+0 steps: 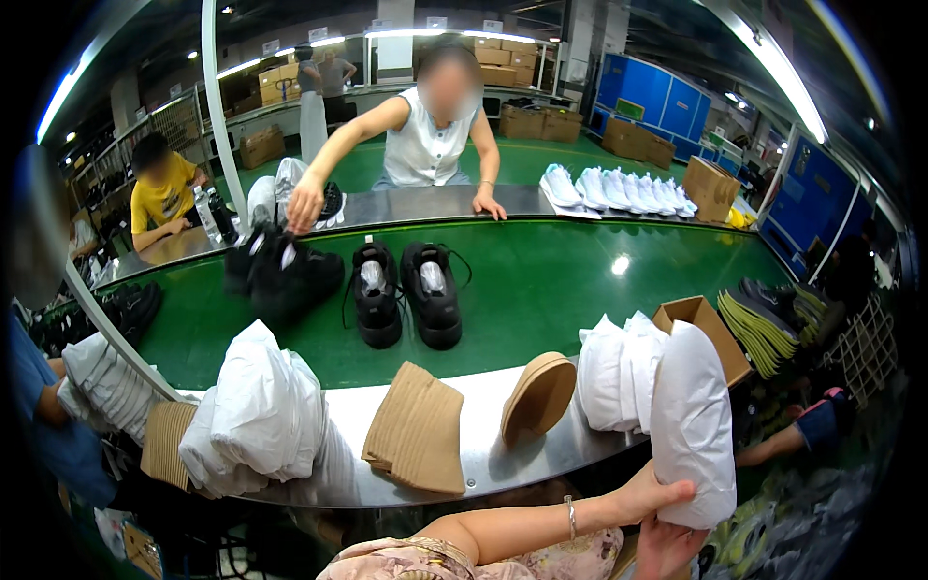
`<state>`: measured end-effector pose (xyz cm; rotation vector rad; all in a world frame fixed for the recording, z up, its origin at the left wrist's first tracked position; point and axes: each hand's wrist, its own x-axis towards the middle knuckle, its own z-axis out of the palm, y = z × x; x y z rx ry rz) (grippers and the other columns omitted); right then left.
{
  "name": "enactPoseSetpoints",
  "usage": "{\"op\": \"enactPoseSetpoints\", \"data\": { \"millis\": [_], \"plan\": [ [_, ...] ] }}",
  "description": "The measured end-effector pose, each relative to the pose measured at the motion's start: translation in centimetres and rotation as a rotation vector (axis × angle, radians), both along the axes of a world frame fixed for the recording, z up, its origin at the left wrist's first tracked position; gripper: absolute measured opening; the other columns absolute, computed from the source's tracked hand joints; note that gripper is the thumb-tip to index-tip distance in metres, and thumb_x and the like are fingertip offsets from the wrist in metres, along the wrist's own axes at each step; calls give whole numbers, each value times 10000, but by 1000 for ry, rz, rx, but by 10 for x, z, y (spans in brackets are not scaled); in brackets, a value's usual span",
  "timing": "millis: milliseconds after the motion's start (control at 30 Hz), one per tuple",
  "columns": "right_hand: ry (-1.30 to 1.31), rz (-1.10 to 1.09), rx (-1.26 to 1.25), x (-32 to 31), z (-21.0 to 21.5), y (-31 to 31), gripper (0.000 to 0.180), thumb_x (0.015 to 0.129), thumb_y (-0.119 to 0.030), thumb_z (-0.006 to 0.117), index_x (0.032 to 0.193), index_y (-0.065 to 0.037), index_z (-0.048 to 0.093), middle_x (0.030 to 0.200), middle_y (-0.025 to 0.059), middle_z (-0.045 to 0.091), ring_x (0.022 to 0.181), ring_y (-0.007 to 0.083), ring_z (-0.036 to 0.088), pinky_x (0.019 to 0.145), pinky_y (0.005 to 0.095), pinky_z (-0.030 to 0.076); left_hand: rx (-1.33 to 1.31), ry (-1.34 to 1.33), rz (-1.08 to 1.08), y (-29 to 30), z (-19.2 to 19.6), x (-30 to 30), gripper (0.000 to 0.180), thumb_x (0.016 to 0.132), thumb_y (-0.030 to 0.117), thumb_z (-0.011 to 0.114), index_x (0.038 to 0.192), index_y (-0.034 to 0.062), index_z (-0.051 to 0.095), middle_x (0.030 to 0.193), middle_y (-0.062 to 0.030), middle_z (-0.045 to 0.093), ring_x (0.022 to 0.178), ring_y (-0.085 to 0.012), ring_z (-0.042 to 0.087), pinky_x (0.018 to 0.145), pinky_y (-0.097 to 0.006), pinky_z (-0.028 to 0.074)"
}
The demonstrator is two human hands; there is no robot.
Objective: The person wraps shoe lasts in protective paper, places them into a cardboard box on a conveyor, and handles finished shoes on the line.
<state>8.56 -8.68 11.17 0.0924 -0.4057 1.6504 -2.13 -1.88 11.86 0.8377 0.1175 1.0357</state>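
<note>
Green belt (580,280) is bordered by metal tabletop (486,420), black shoes (431,300) set on belt; white-wrapped bundle (692,425) is held upright near tabletop's right end, lower part gripped by closed left hand (662,493), also touched by right hand (669,549), closure partly hidden, cannot be told

You face green floor (551,159); tube lights (788,77) glow overhead; blue cabinets (677,97) stand at right; a pale pillar (394,53) rises beyond.

The left hand (650,494) holds a white-wrapped bundle (692,420), the right hand (671,547) at its lower end.
</note>
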Motion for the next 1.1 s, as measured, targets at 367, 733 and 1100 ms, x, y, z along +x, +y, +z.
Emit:
{"op": "enactPoseSetpoints", "data": {
  "millis": [367, 733, 1100],
  "plan": [
    [649, 63, -207, -20, 36, 7, 552, 882, -217, 452, 1345, 24, 272, 1415, 136, 291, 1316, 279, 233, 1085, 430, 168, -29, -144, -179, -6, -6, 3, 902, 663, 572, 701, 1262, -7, 355, 1173, -80, 490, 1078, -144, 459, 936, -291, 364],
    [-78, -61, 19, -3, 9, -1, 605, 860, -289, 485, 1341, 11, 272, 1392, 147, 305, 1296, 279, 257, 1069, 414, 191, 38, -233, -343, -12, 5, 3, 1032, 575, 427, 817, 1309, -2, 231, 1141, -161, 558, 1042, -210, 552, 942, -334, 398],
    [-404, -293, -101, 4, 2, 2, 652, 841, -373, 508, 1332, -7, 282, 1353, 161, 341, 1254, 284, 324, 1036, 404, 256, 78, -183, -246, -13, -4, 11, 1000, 561, 452, 808, 1296, 0, 302, 1144, -98, 525, 1052, -175, 506, 941, -313, 374]
  ]
}}
